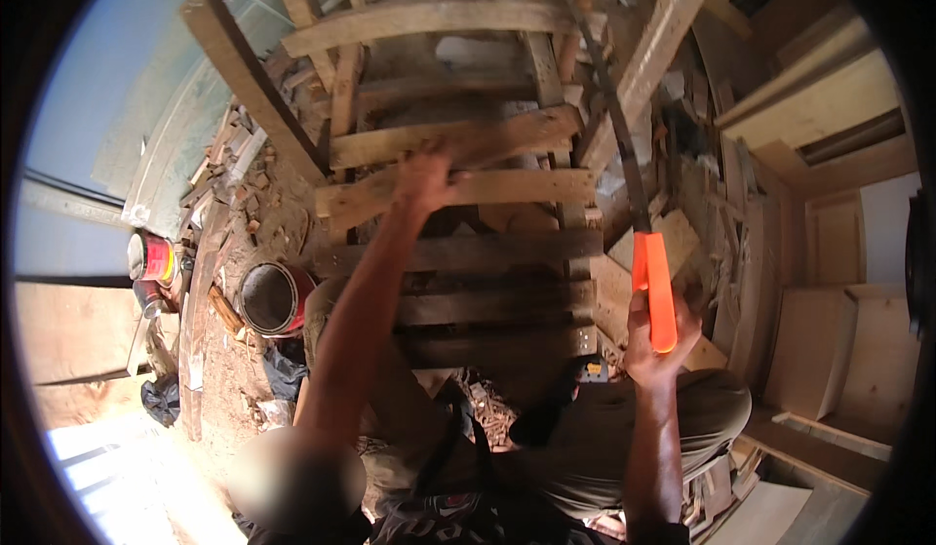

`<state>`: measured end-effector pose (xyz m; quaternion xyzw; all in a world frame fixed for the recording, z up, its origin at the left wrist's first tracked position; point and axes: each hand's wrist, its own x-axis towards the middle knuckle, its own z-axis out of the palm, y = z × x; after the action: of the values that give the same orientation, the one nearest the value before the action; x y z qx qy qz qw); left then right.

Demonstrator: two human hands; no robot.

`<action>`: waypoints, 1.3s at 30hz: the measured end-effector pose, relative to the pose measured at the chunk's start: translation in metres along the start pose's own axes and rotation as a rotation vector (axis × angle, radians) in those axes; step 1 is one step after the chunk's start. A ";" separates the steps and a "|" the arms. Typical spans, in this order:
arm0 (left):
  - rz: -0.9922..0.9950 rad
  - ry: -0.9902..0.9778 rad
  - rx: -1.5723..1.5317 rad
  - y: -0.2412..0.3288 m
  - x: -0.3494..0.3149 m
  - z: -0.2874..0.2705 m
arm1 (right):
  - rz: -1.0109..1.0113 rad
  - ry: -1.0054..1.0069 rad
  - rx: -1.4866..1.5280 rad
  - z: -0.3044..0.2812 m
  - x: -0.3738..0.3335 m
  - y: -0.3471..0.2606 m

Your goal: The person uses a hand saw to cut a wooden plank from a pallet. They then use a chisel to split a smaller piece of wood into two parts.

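Note:
In my right hand [665,335] is a hand saw, its orange handle [655,277] gripped by my fingers. The long dark saw blade [616,121] points up and away beside the right edge of a wooden frame. My left hand [427,176] reaches over the frame's slats and is closed on the near end of a loose-looking wooden slat [517,137], which lies at a slant over the others. Both that hand and the slat's near end are smeared by motion. Below them, a pale slat [507,188] and darker slats [497,251] run across the frame.
An open bucket [273,297] with a red side stands left of my knee, with a smaller red and white can [151,255] beyond it. Wood scraps [239,155] and dust litter the floor. Upright wooden posts [255,87] rise at the frame's far corners. Wooden cabinets [829,145] line the right.

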<state>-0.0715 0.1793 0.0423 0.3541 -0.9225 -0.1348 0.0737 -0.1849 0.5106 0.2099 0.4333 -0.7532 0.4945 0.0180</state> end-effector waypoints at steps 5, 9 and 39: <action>0.111 0.037 -0.026 -0.056 -0.066 -0.015 | 0.162 0.027 0.137 -0.013 -0.020 0.008; 0.206 -0.066 -0.035 -0.036 -0.101 -0.024 | 0.219 -0.088 0.184 -0.024 -0.021 0.014; 0.287 0.020 0.004 0.078 -0.071 0.022 | 0.055 -0.101 0.255 -0.039 -0.007 -0.007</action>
<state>-0.0735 0.2876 0.0419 0.2199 -0.9632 -0.1176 0.1005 -0.1921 0.5440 0.2317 0.4353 -0.6958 0.5643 -0.0888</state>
